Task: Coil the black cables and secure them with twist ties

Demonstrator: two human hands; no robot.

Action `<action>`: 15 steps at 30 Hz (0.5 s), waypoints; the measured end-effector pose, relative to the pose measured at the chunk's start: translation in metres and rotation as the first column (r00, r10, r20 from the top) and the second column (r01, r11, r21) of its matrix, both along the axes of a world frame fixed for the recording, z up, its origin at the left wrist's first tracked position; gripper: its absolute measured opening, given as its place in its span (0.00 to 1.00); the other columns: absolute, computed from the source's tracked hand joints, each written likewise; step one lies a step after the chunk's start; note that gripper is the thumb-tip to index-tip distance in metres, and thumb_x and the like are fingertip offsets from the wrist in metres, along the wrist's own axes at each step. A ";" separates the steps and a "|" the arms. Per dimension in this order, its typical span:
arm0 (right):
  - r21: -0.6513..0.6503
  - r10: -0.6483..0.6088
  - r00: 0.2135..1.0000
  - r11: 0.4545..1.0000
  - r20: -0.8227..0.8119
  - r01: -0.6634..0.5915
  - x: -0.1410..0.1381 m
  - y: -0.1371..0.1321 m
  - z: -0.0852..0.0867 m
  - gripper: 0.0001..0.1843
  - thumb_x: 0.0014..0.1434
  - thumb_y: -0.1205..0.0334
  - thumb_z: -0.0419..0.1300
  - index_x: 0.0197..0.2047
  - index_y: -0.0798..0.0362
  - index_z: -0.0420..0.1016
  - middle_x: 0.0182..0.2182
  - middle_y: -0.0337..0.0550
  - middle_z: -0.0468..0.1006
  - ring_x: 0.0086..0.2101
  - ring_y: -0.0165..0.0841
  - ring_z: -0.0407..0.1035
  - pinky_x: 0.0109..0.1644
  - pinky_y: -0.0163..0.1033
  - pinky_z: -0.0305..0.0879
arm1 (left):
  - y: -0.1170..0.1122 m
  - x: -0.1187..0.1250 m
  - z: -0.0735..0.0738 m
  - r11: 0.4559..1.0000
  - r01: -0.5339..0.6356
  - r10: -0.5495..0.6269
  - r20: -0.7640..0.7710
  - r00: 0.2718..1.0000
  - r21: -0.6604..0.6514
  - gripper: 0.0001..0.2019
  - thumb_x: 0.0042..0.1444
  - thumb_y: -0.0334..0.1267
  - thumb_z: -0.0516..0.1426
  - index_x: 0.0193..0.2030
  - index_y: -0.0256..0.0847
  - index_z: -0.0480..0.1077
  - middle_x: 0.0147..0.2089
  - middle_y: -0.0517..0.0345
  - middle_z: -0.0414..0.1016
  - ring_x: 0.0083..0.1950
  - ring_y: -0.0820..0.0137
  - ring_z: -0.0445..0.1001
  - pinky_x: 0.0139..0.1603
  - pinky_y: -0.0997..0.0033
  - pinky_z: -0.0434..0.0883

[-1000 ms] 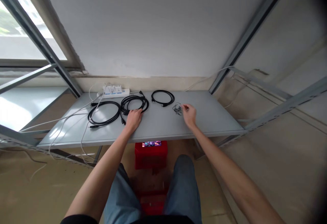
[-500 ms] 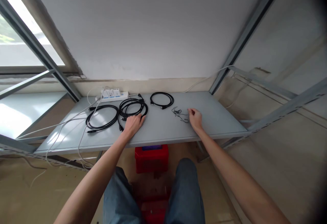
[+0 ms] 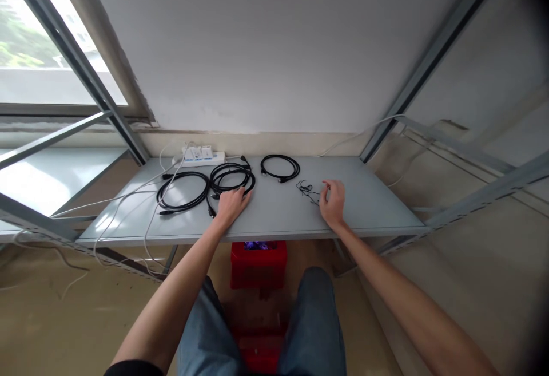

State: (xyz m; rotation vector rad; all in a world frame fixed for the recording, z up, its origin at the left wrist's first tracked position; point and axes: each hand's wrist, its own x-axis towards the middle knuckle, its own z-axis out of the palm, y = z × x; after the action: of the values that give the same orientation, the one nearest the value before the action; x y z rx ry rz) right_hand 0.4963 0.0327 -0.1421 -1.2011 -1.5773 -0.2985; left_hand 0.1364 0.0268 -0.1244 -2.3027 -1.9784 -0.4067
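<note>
My left hand [image 3: 232,206] lies on the grey shelf top at the near edge of the middle coiled black cable [image 3: 253,182], fingers stretched out and nothing seen in them. To its left is another coiled black cable [image 3: 160,194], with plugs at its ends. A smaller black cable coil [image 3: 299,169] sits farther back, right of the middle. My right hand [image 3: 333,204] is over the shelf, its fingers bent and the thumb apart from the index finger, with nothing visible between them. Just left of it is a loose tangle of thin black ties [image 3: 306,188].
A white power strip [image 3: 201,160] with plugged-in adapters stands against the wall. White cords [image 3: 148,232] run from it over the shelf's left front edge. Metal uprights [image 3: 388,124] frame both sides. Below the shelf is a red box [image 3: 258,267] near my knees.
My right hand's thumb and fingers have moved apart from a pinch beside the thin ties. My left hand stays by the middle coil. The view has shifted slightly left.
</note>
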 end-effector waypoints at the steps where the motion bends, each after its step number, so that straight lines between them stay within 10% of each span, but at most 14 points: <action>1: 0.008 0.030 0.999 1.000 0.024 -0.030 -0.004 -0.003 0.000 0.13 0.74 0.62 0.48 0.51 0.51 0.73 0.42 0.49 0.74 0.44 0.42 0.69 0.53 0.50 0.68 | 0.000 0.000 0.000 1.000 -0.004 0.004 0.000 1.000 0.006 0.29 0.76 0.56 0.43 0.46 0.39 0.79 0.39 0.42 0.85 0.44 0.53 0.84 0.40 0.64 0.65; 15: -0.379 0.407 0.860 0.881 0.306 -0.283 -0.099 -0.004 0.000 0.24 0.65 0.76 0.48 0.57 0.51 0.74 0.48 0.54 0.73 0.49 0.48 0.69 0.55 0.52 0.70 | -0.005 -0.002 -0.001 0.998 -0.022 0.022 0.001 1.000 0.057 0.28 0.77 0.56 0.43 0.43 0.40 0.77 0.35 0.43 0.84 0.39 0.55 0.83 0.37 0.66 0.64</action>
State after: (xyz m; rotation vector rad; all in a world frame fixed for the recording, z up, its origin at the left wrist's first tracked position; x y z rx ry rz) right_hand 0.3971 0.0284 -0.1422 -1.1092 -2.2176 -0.0285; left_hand 0.1341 0.0219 -0.1255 -2.2450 -1.9647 -0.4554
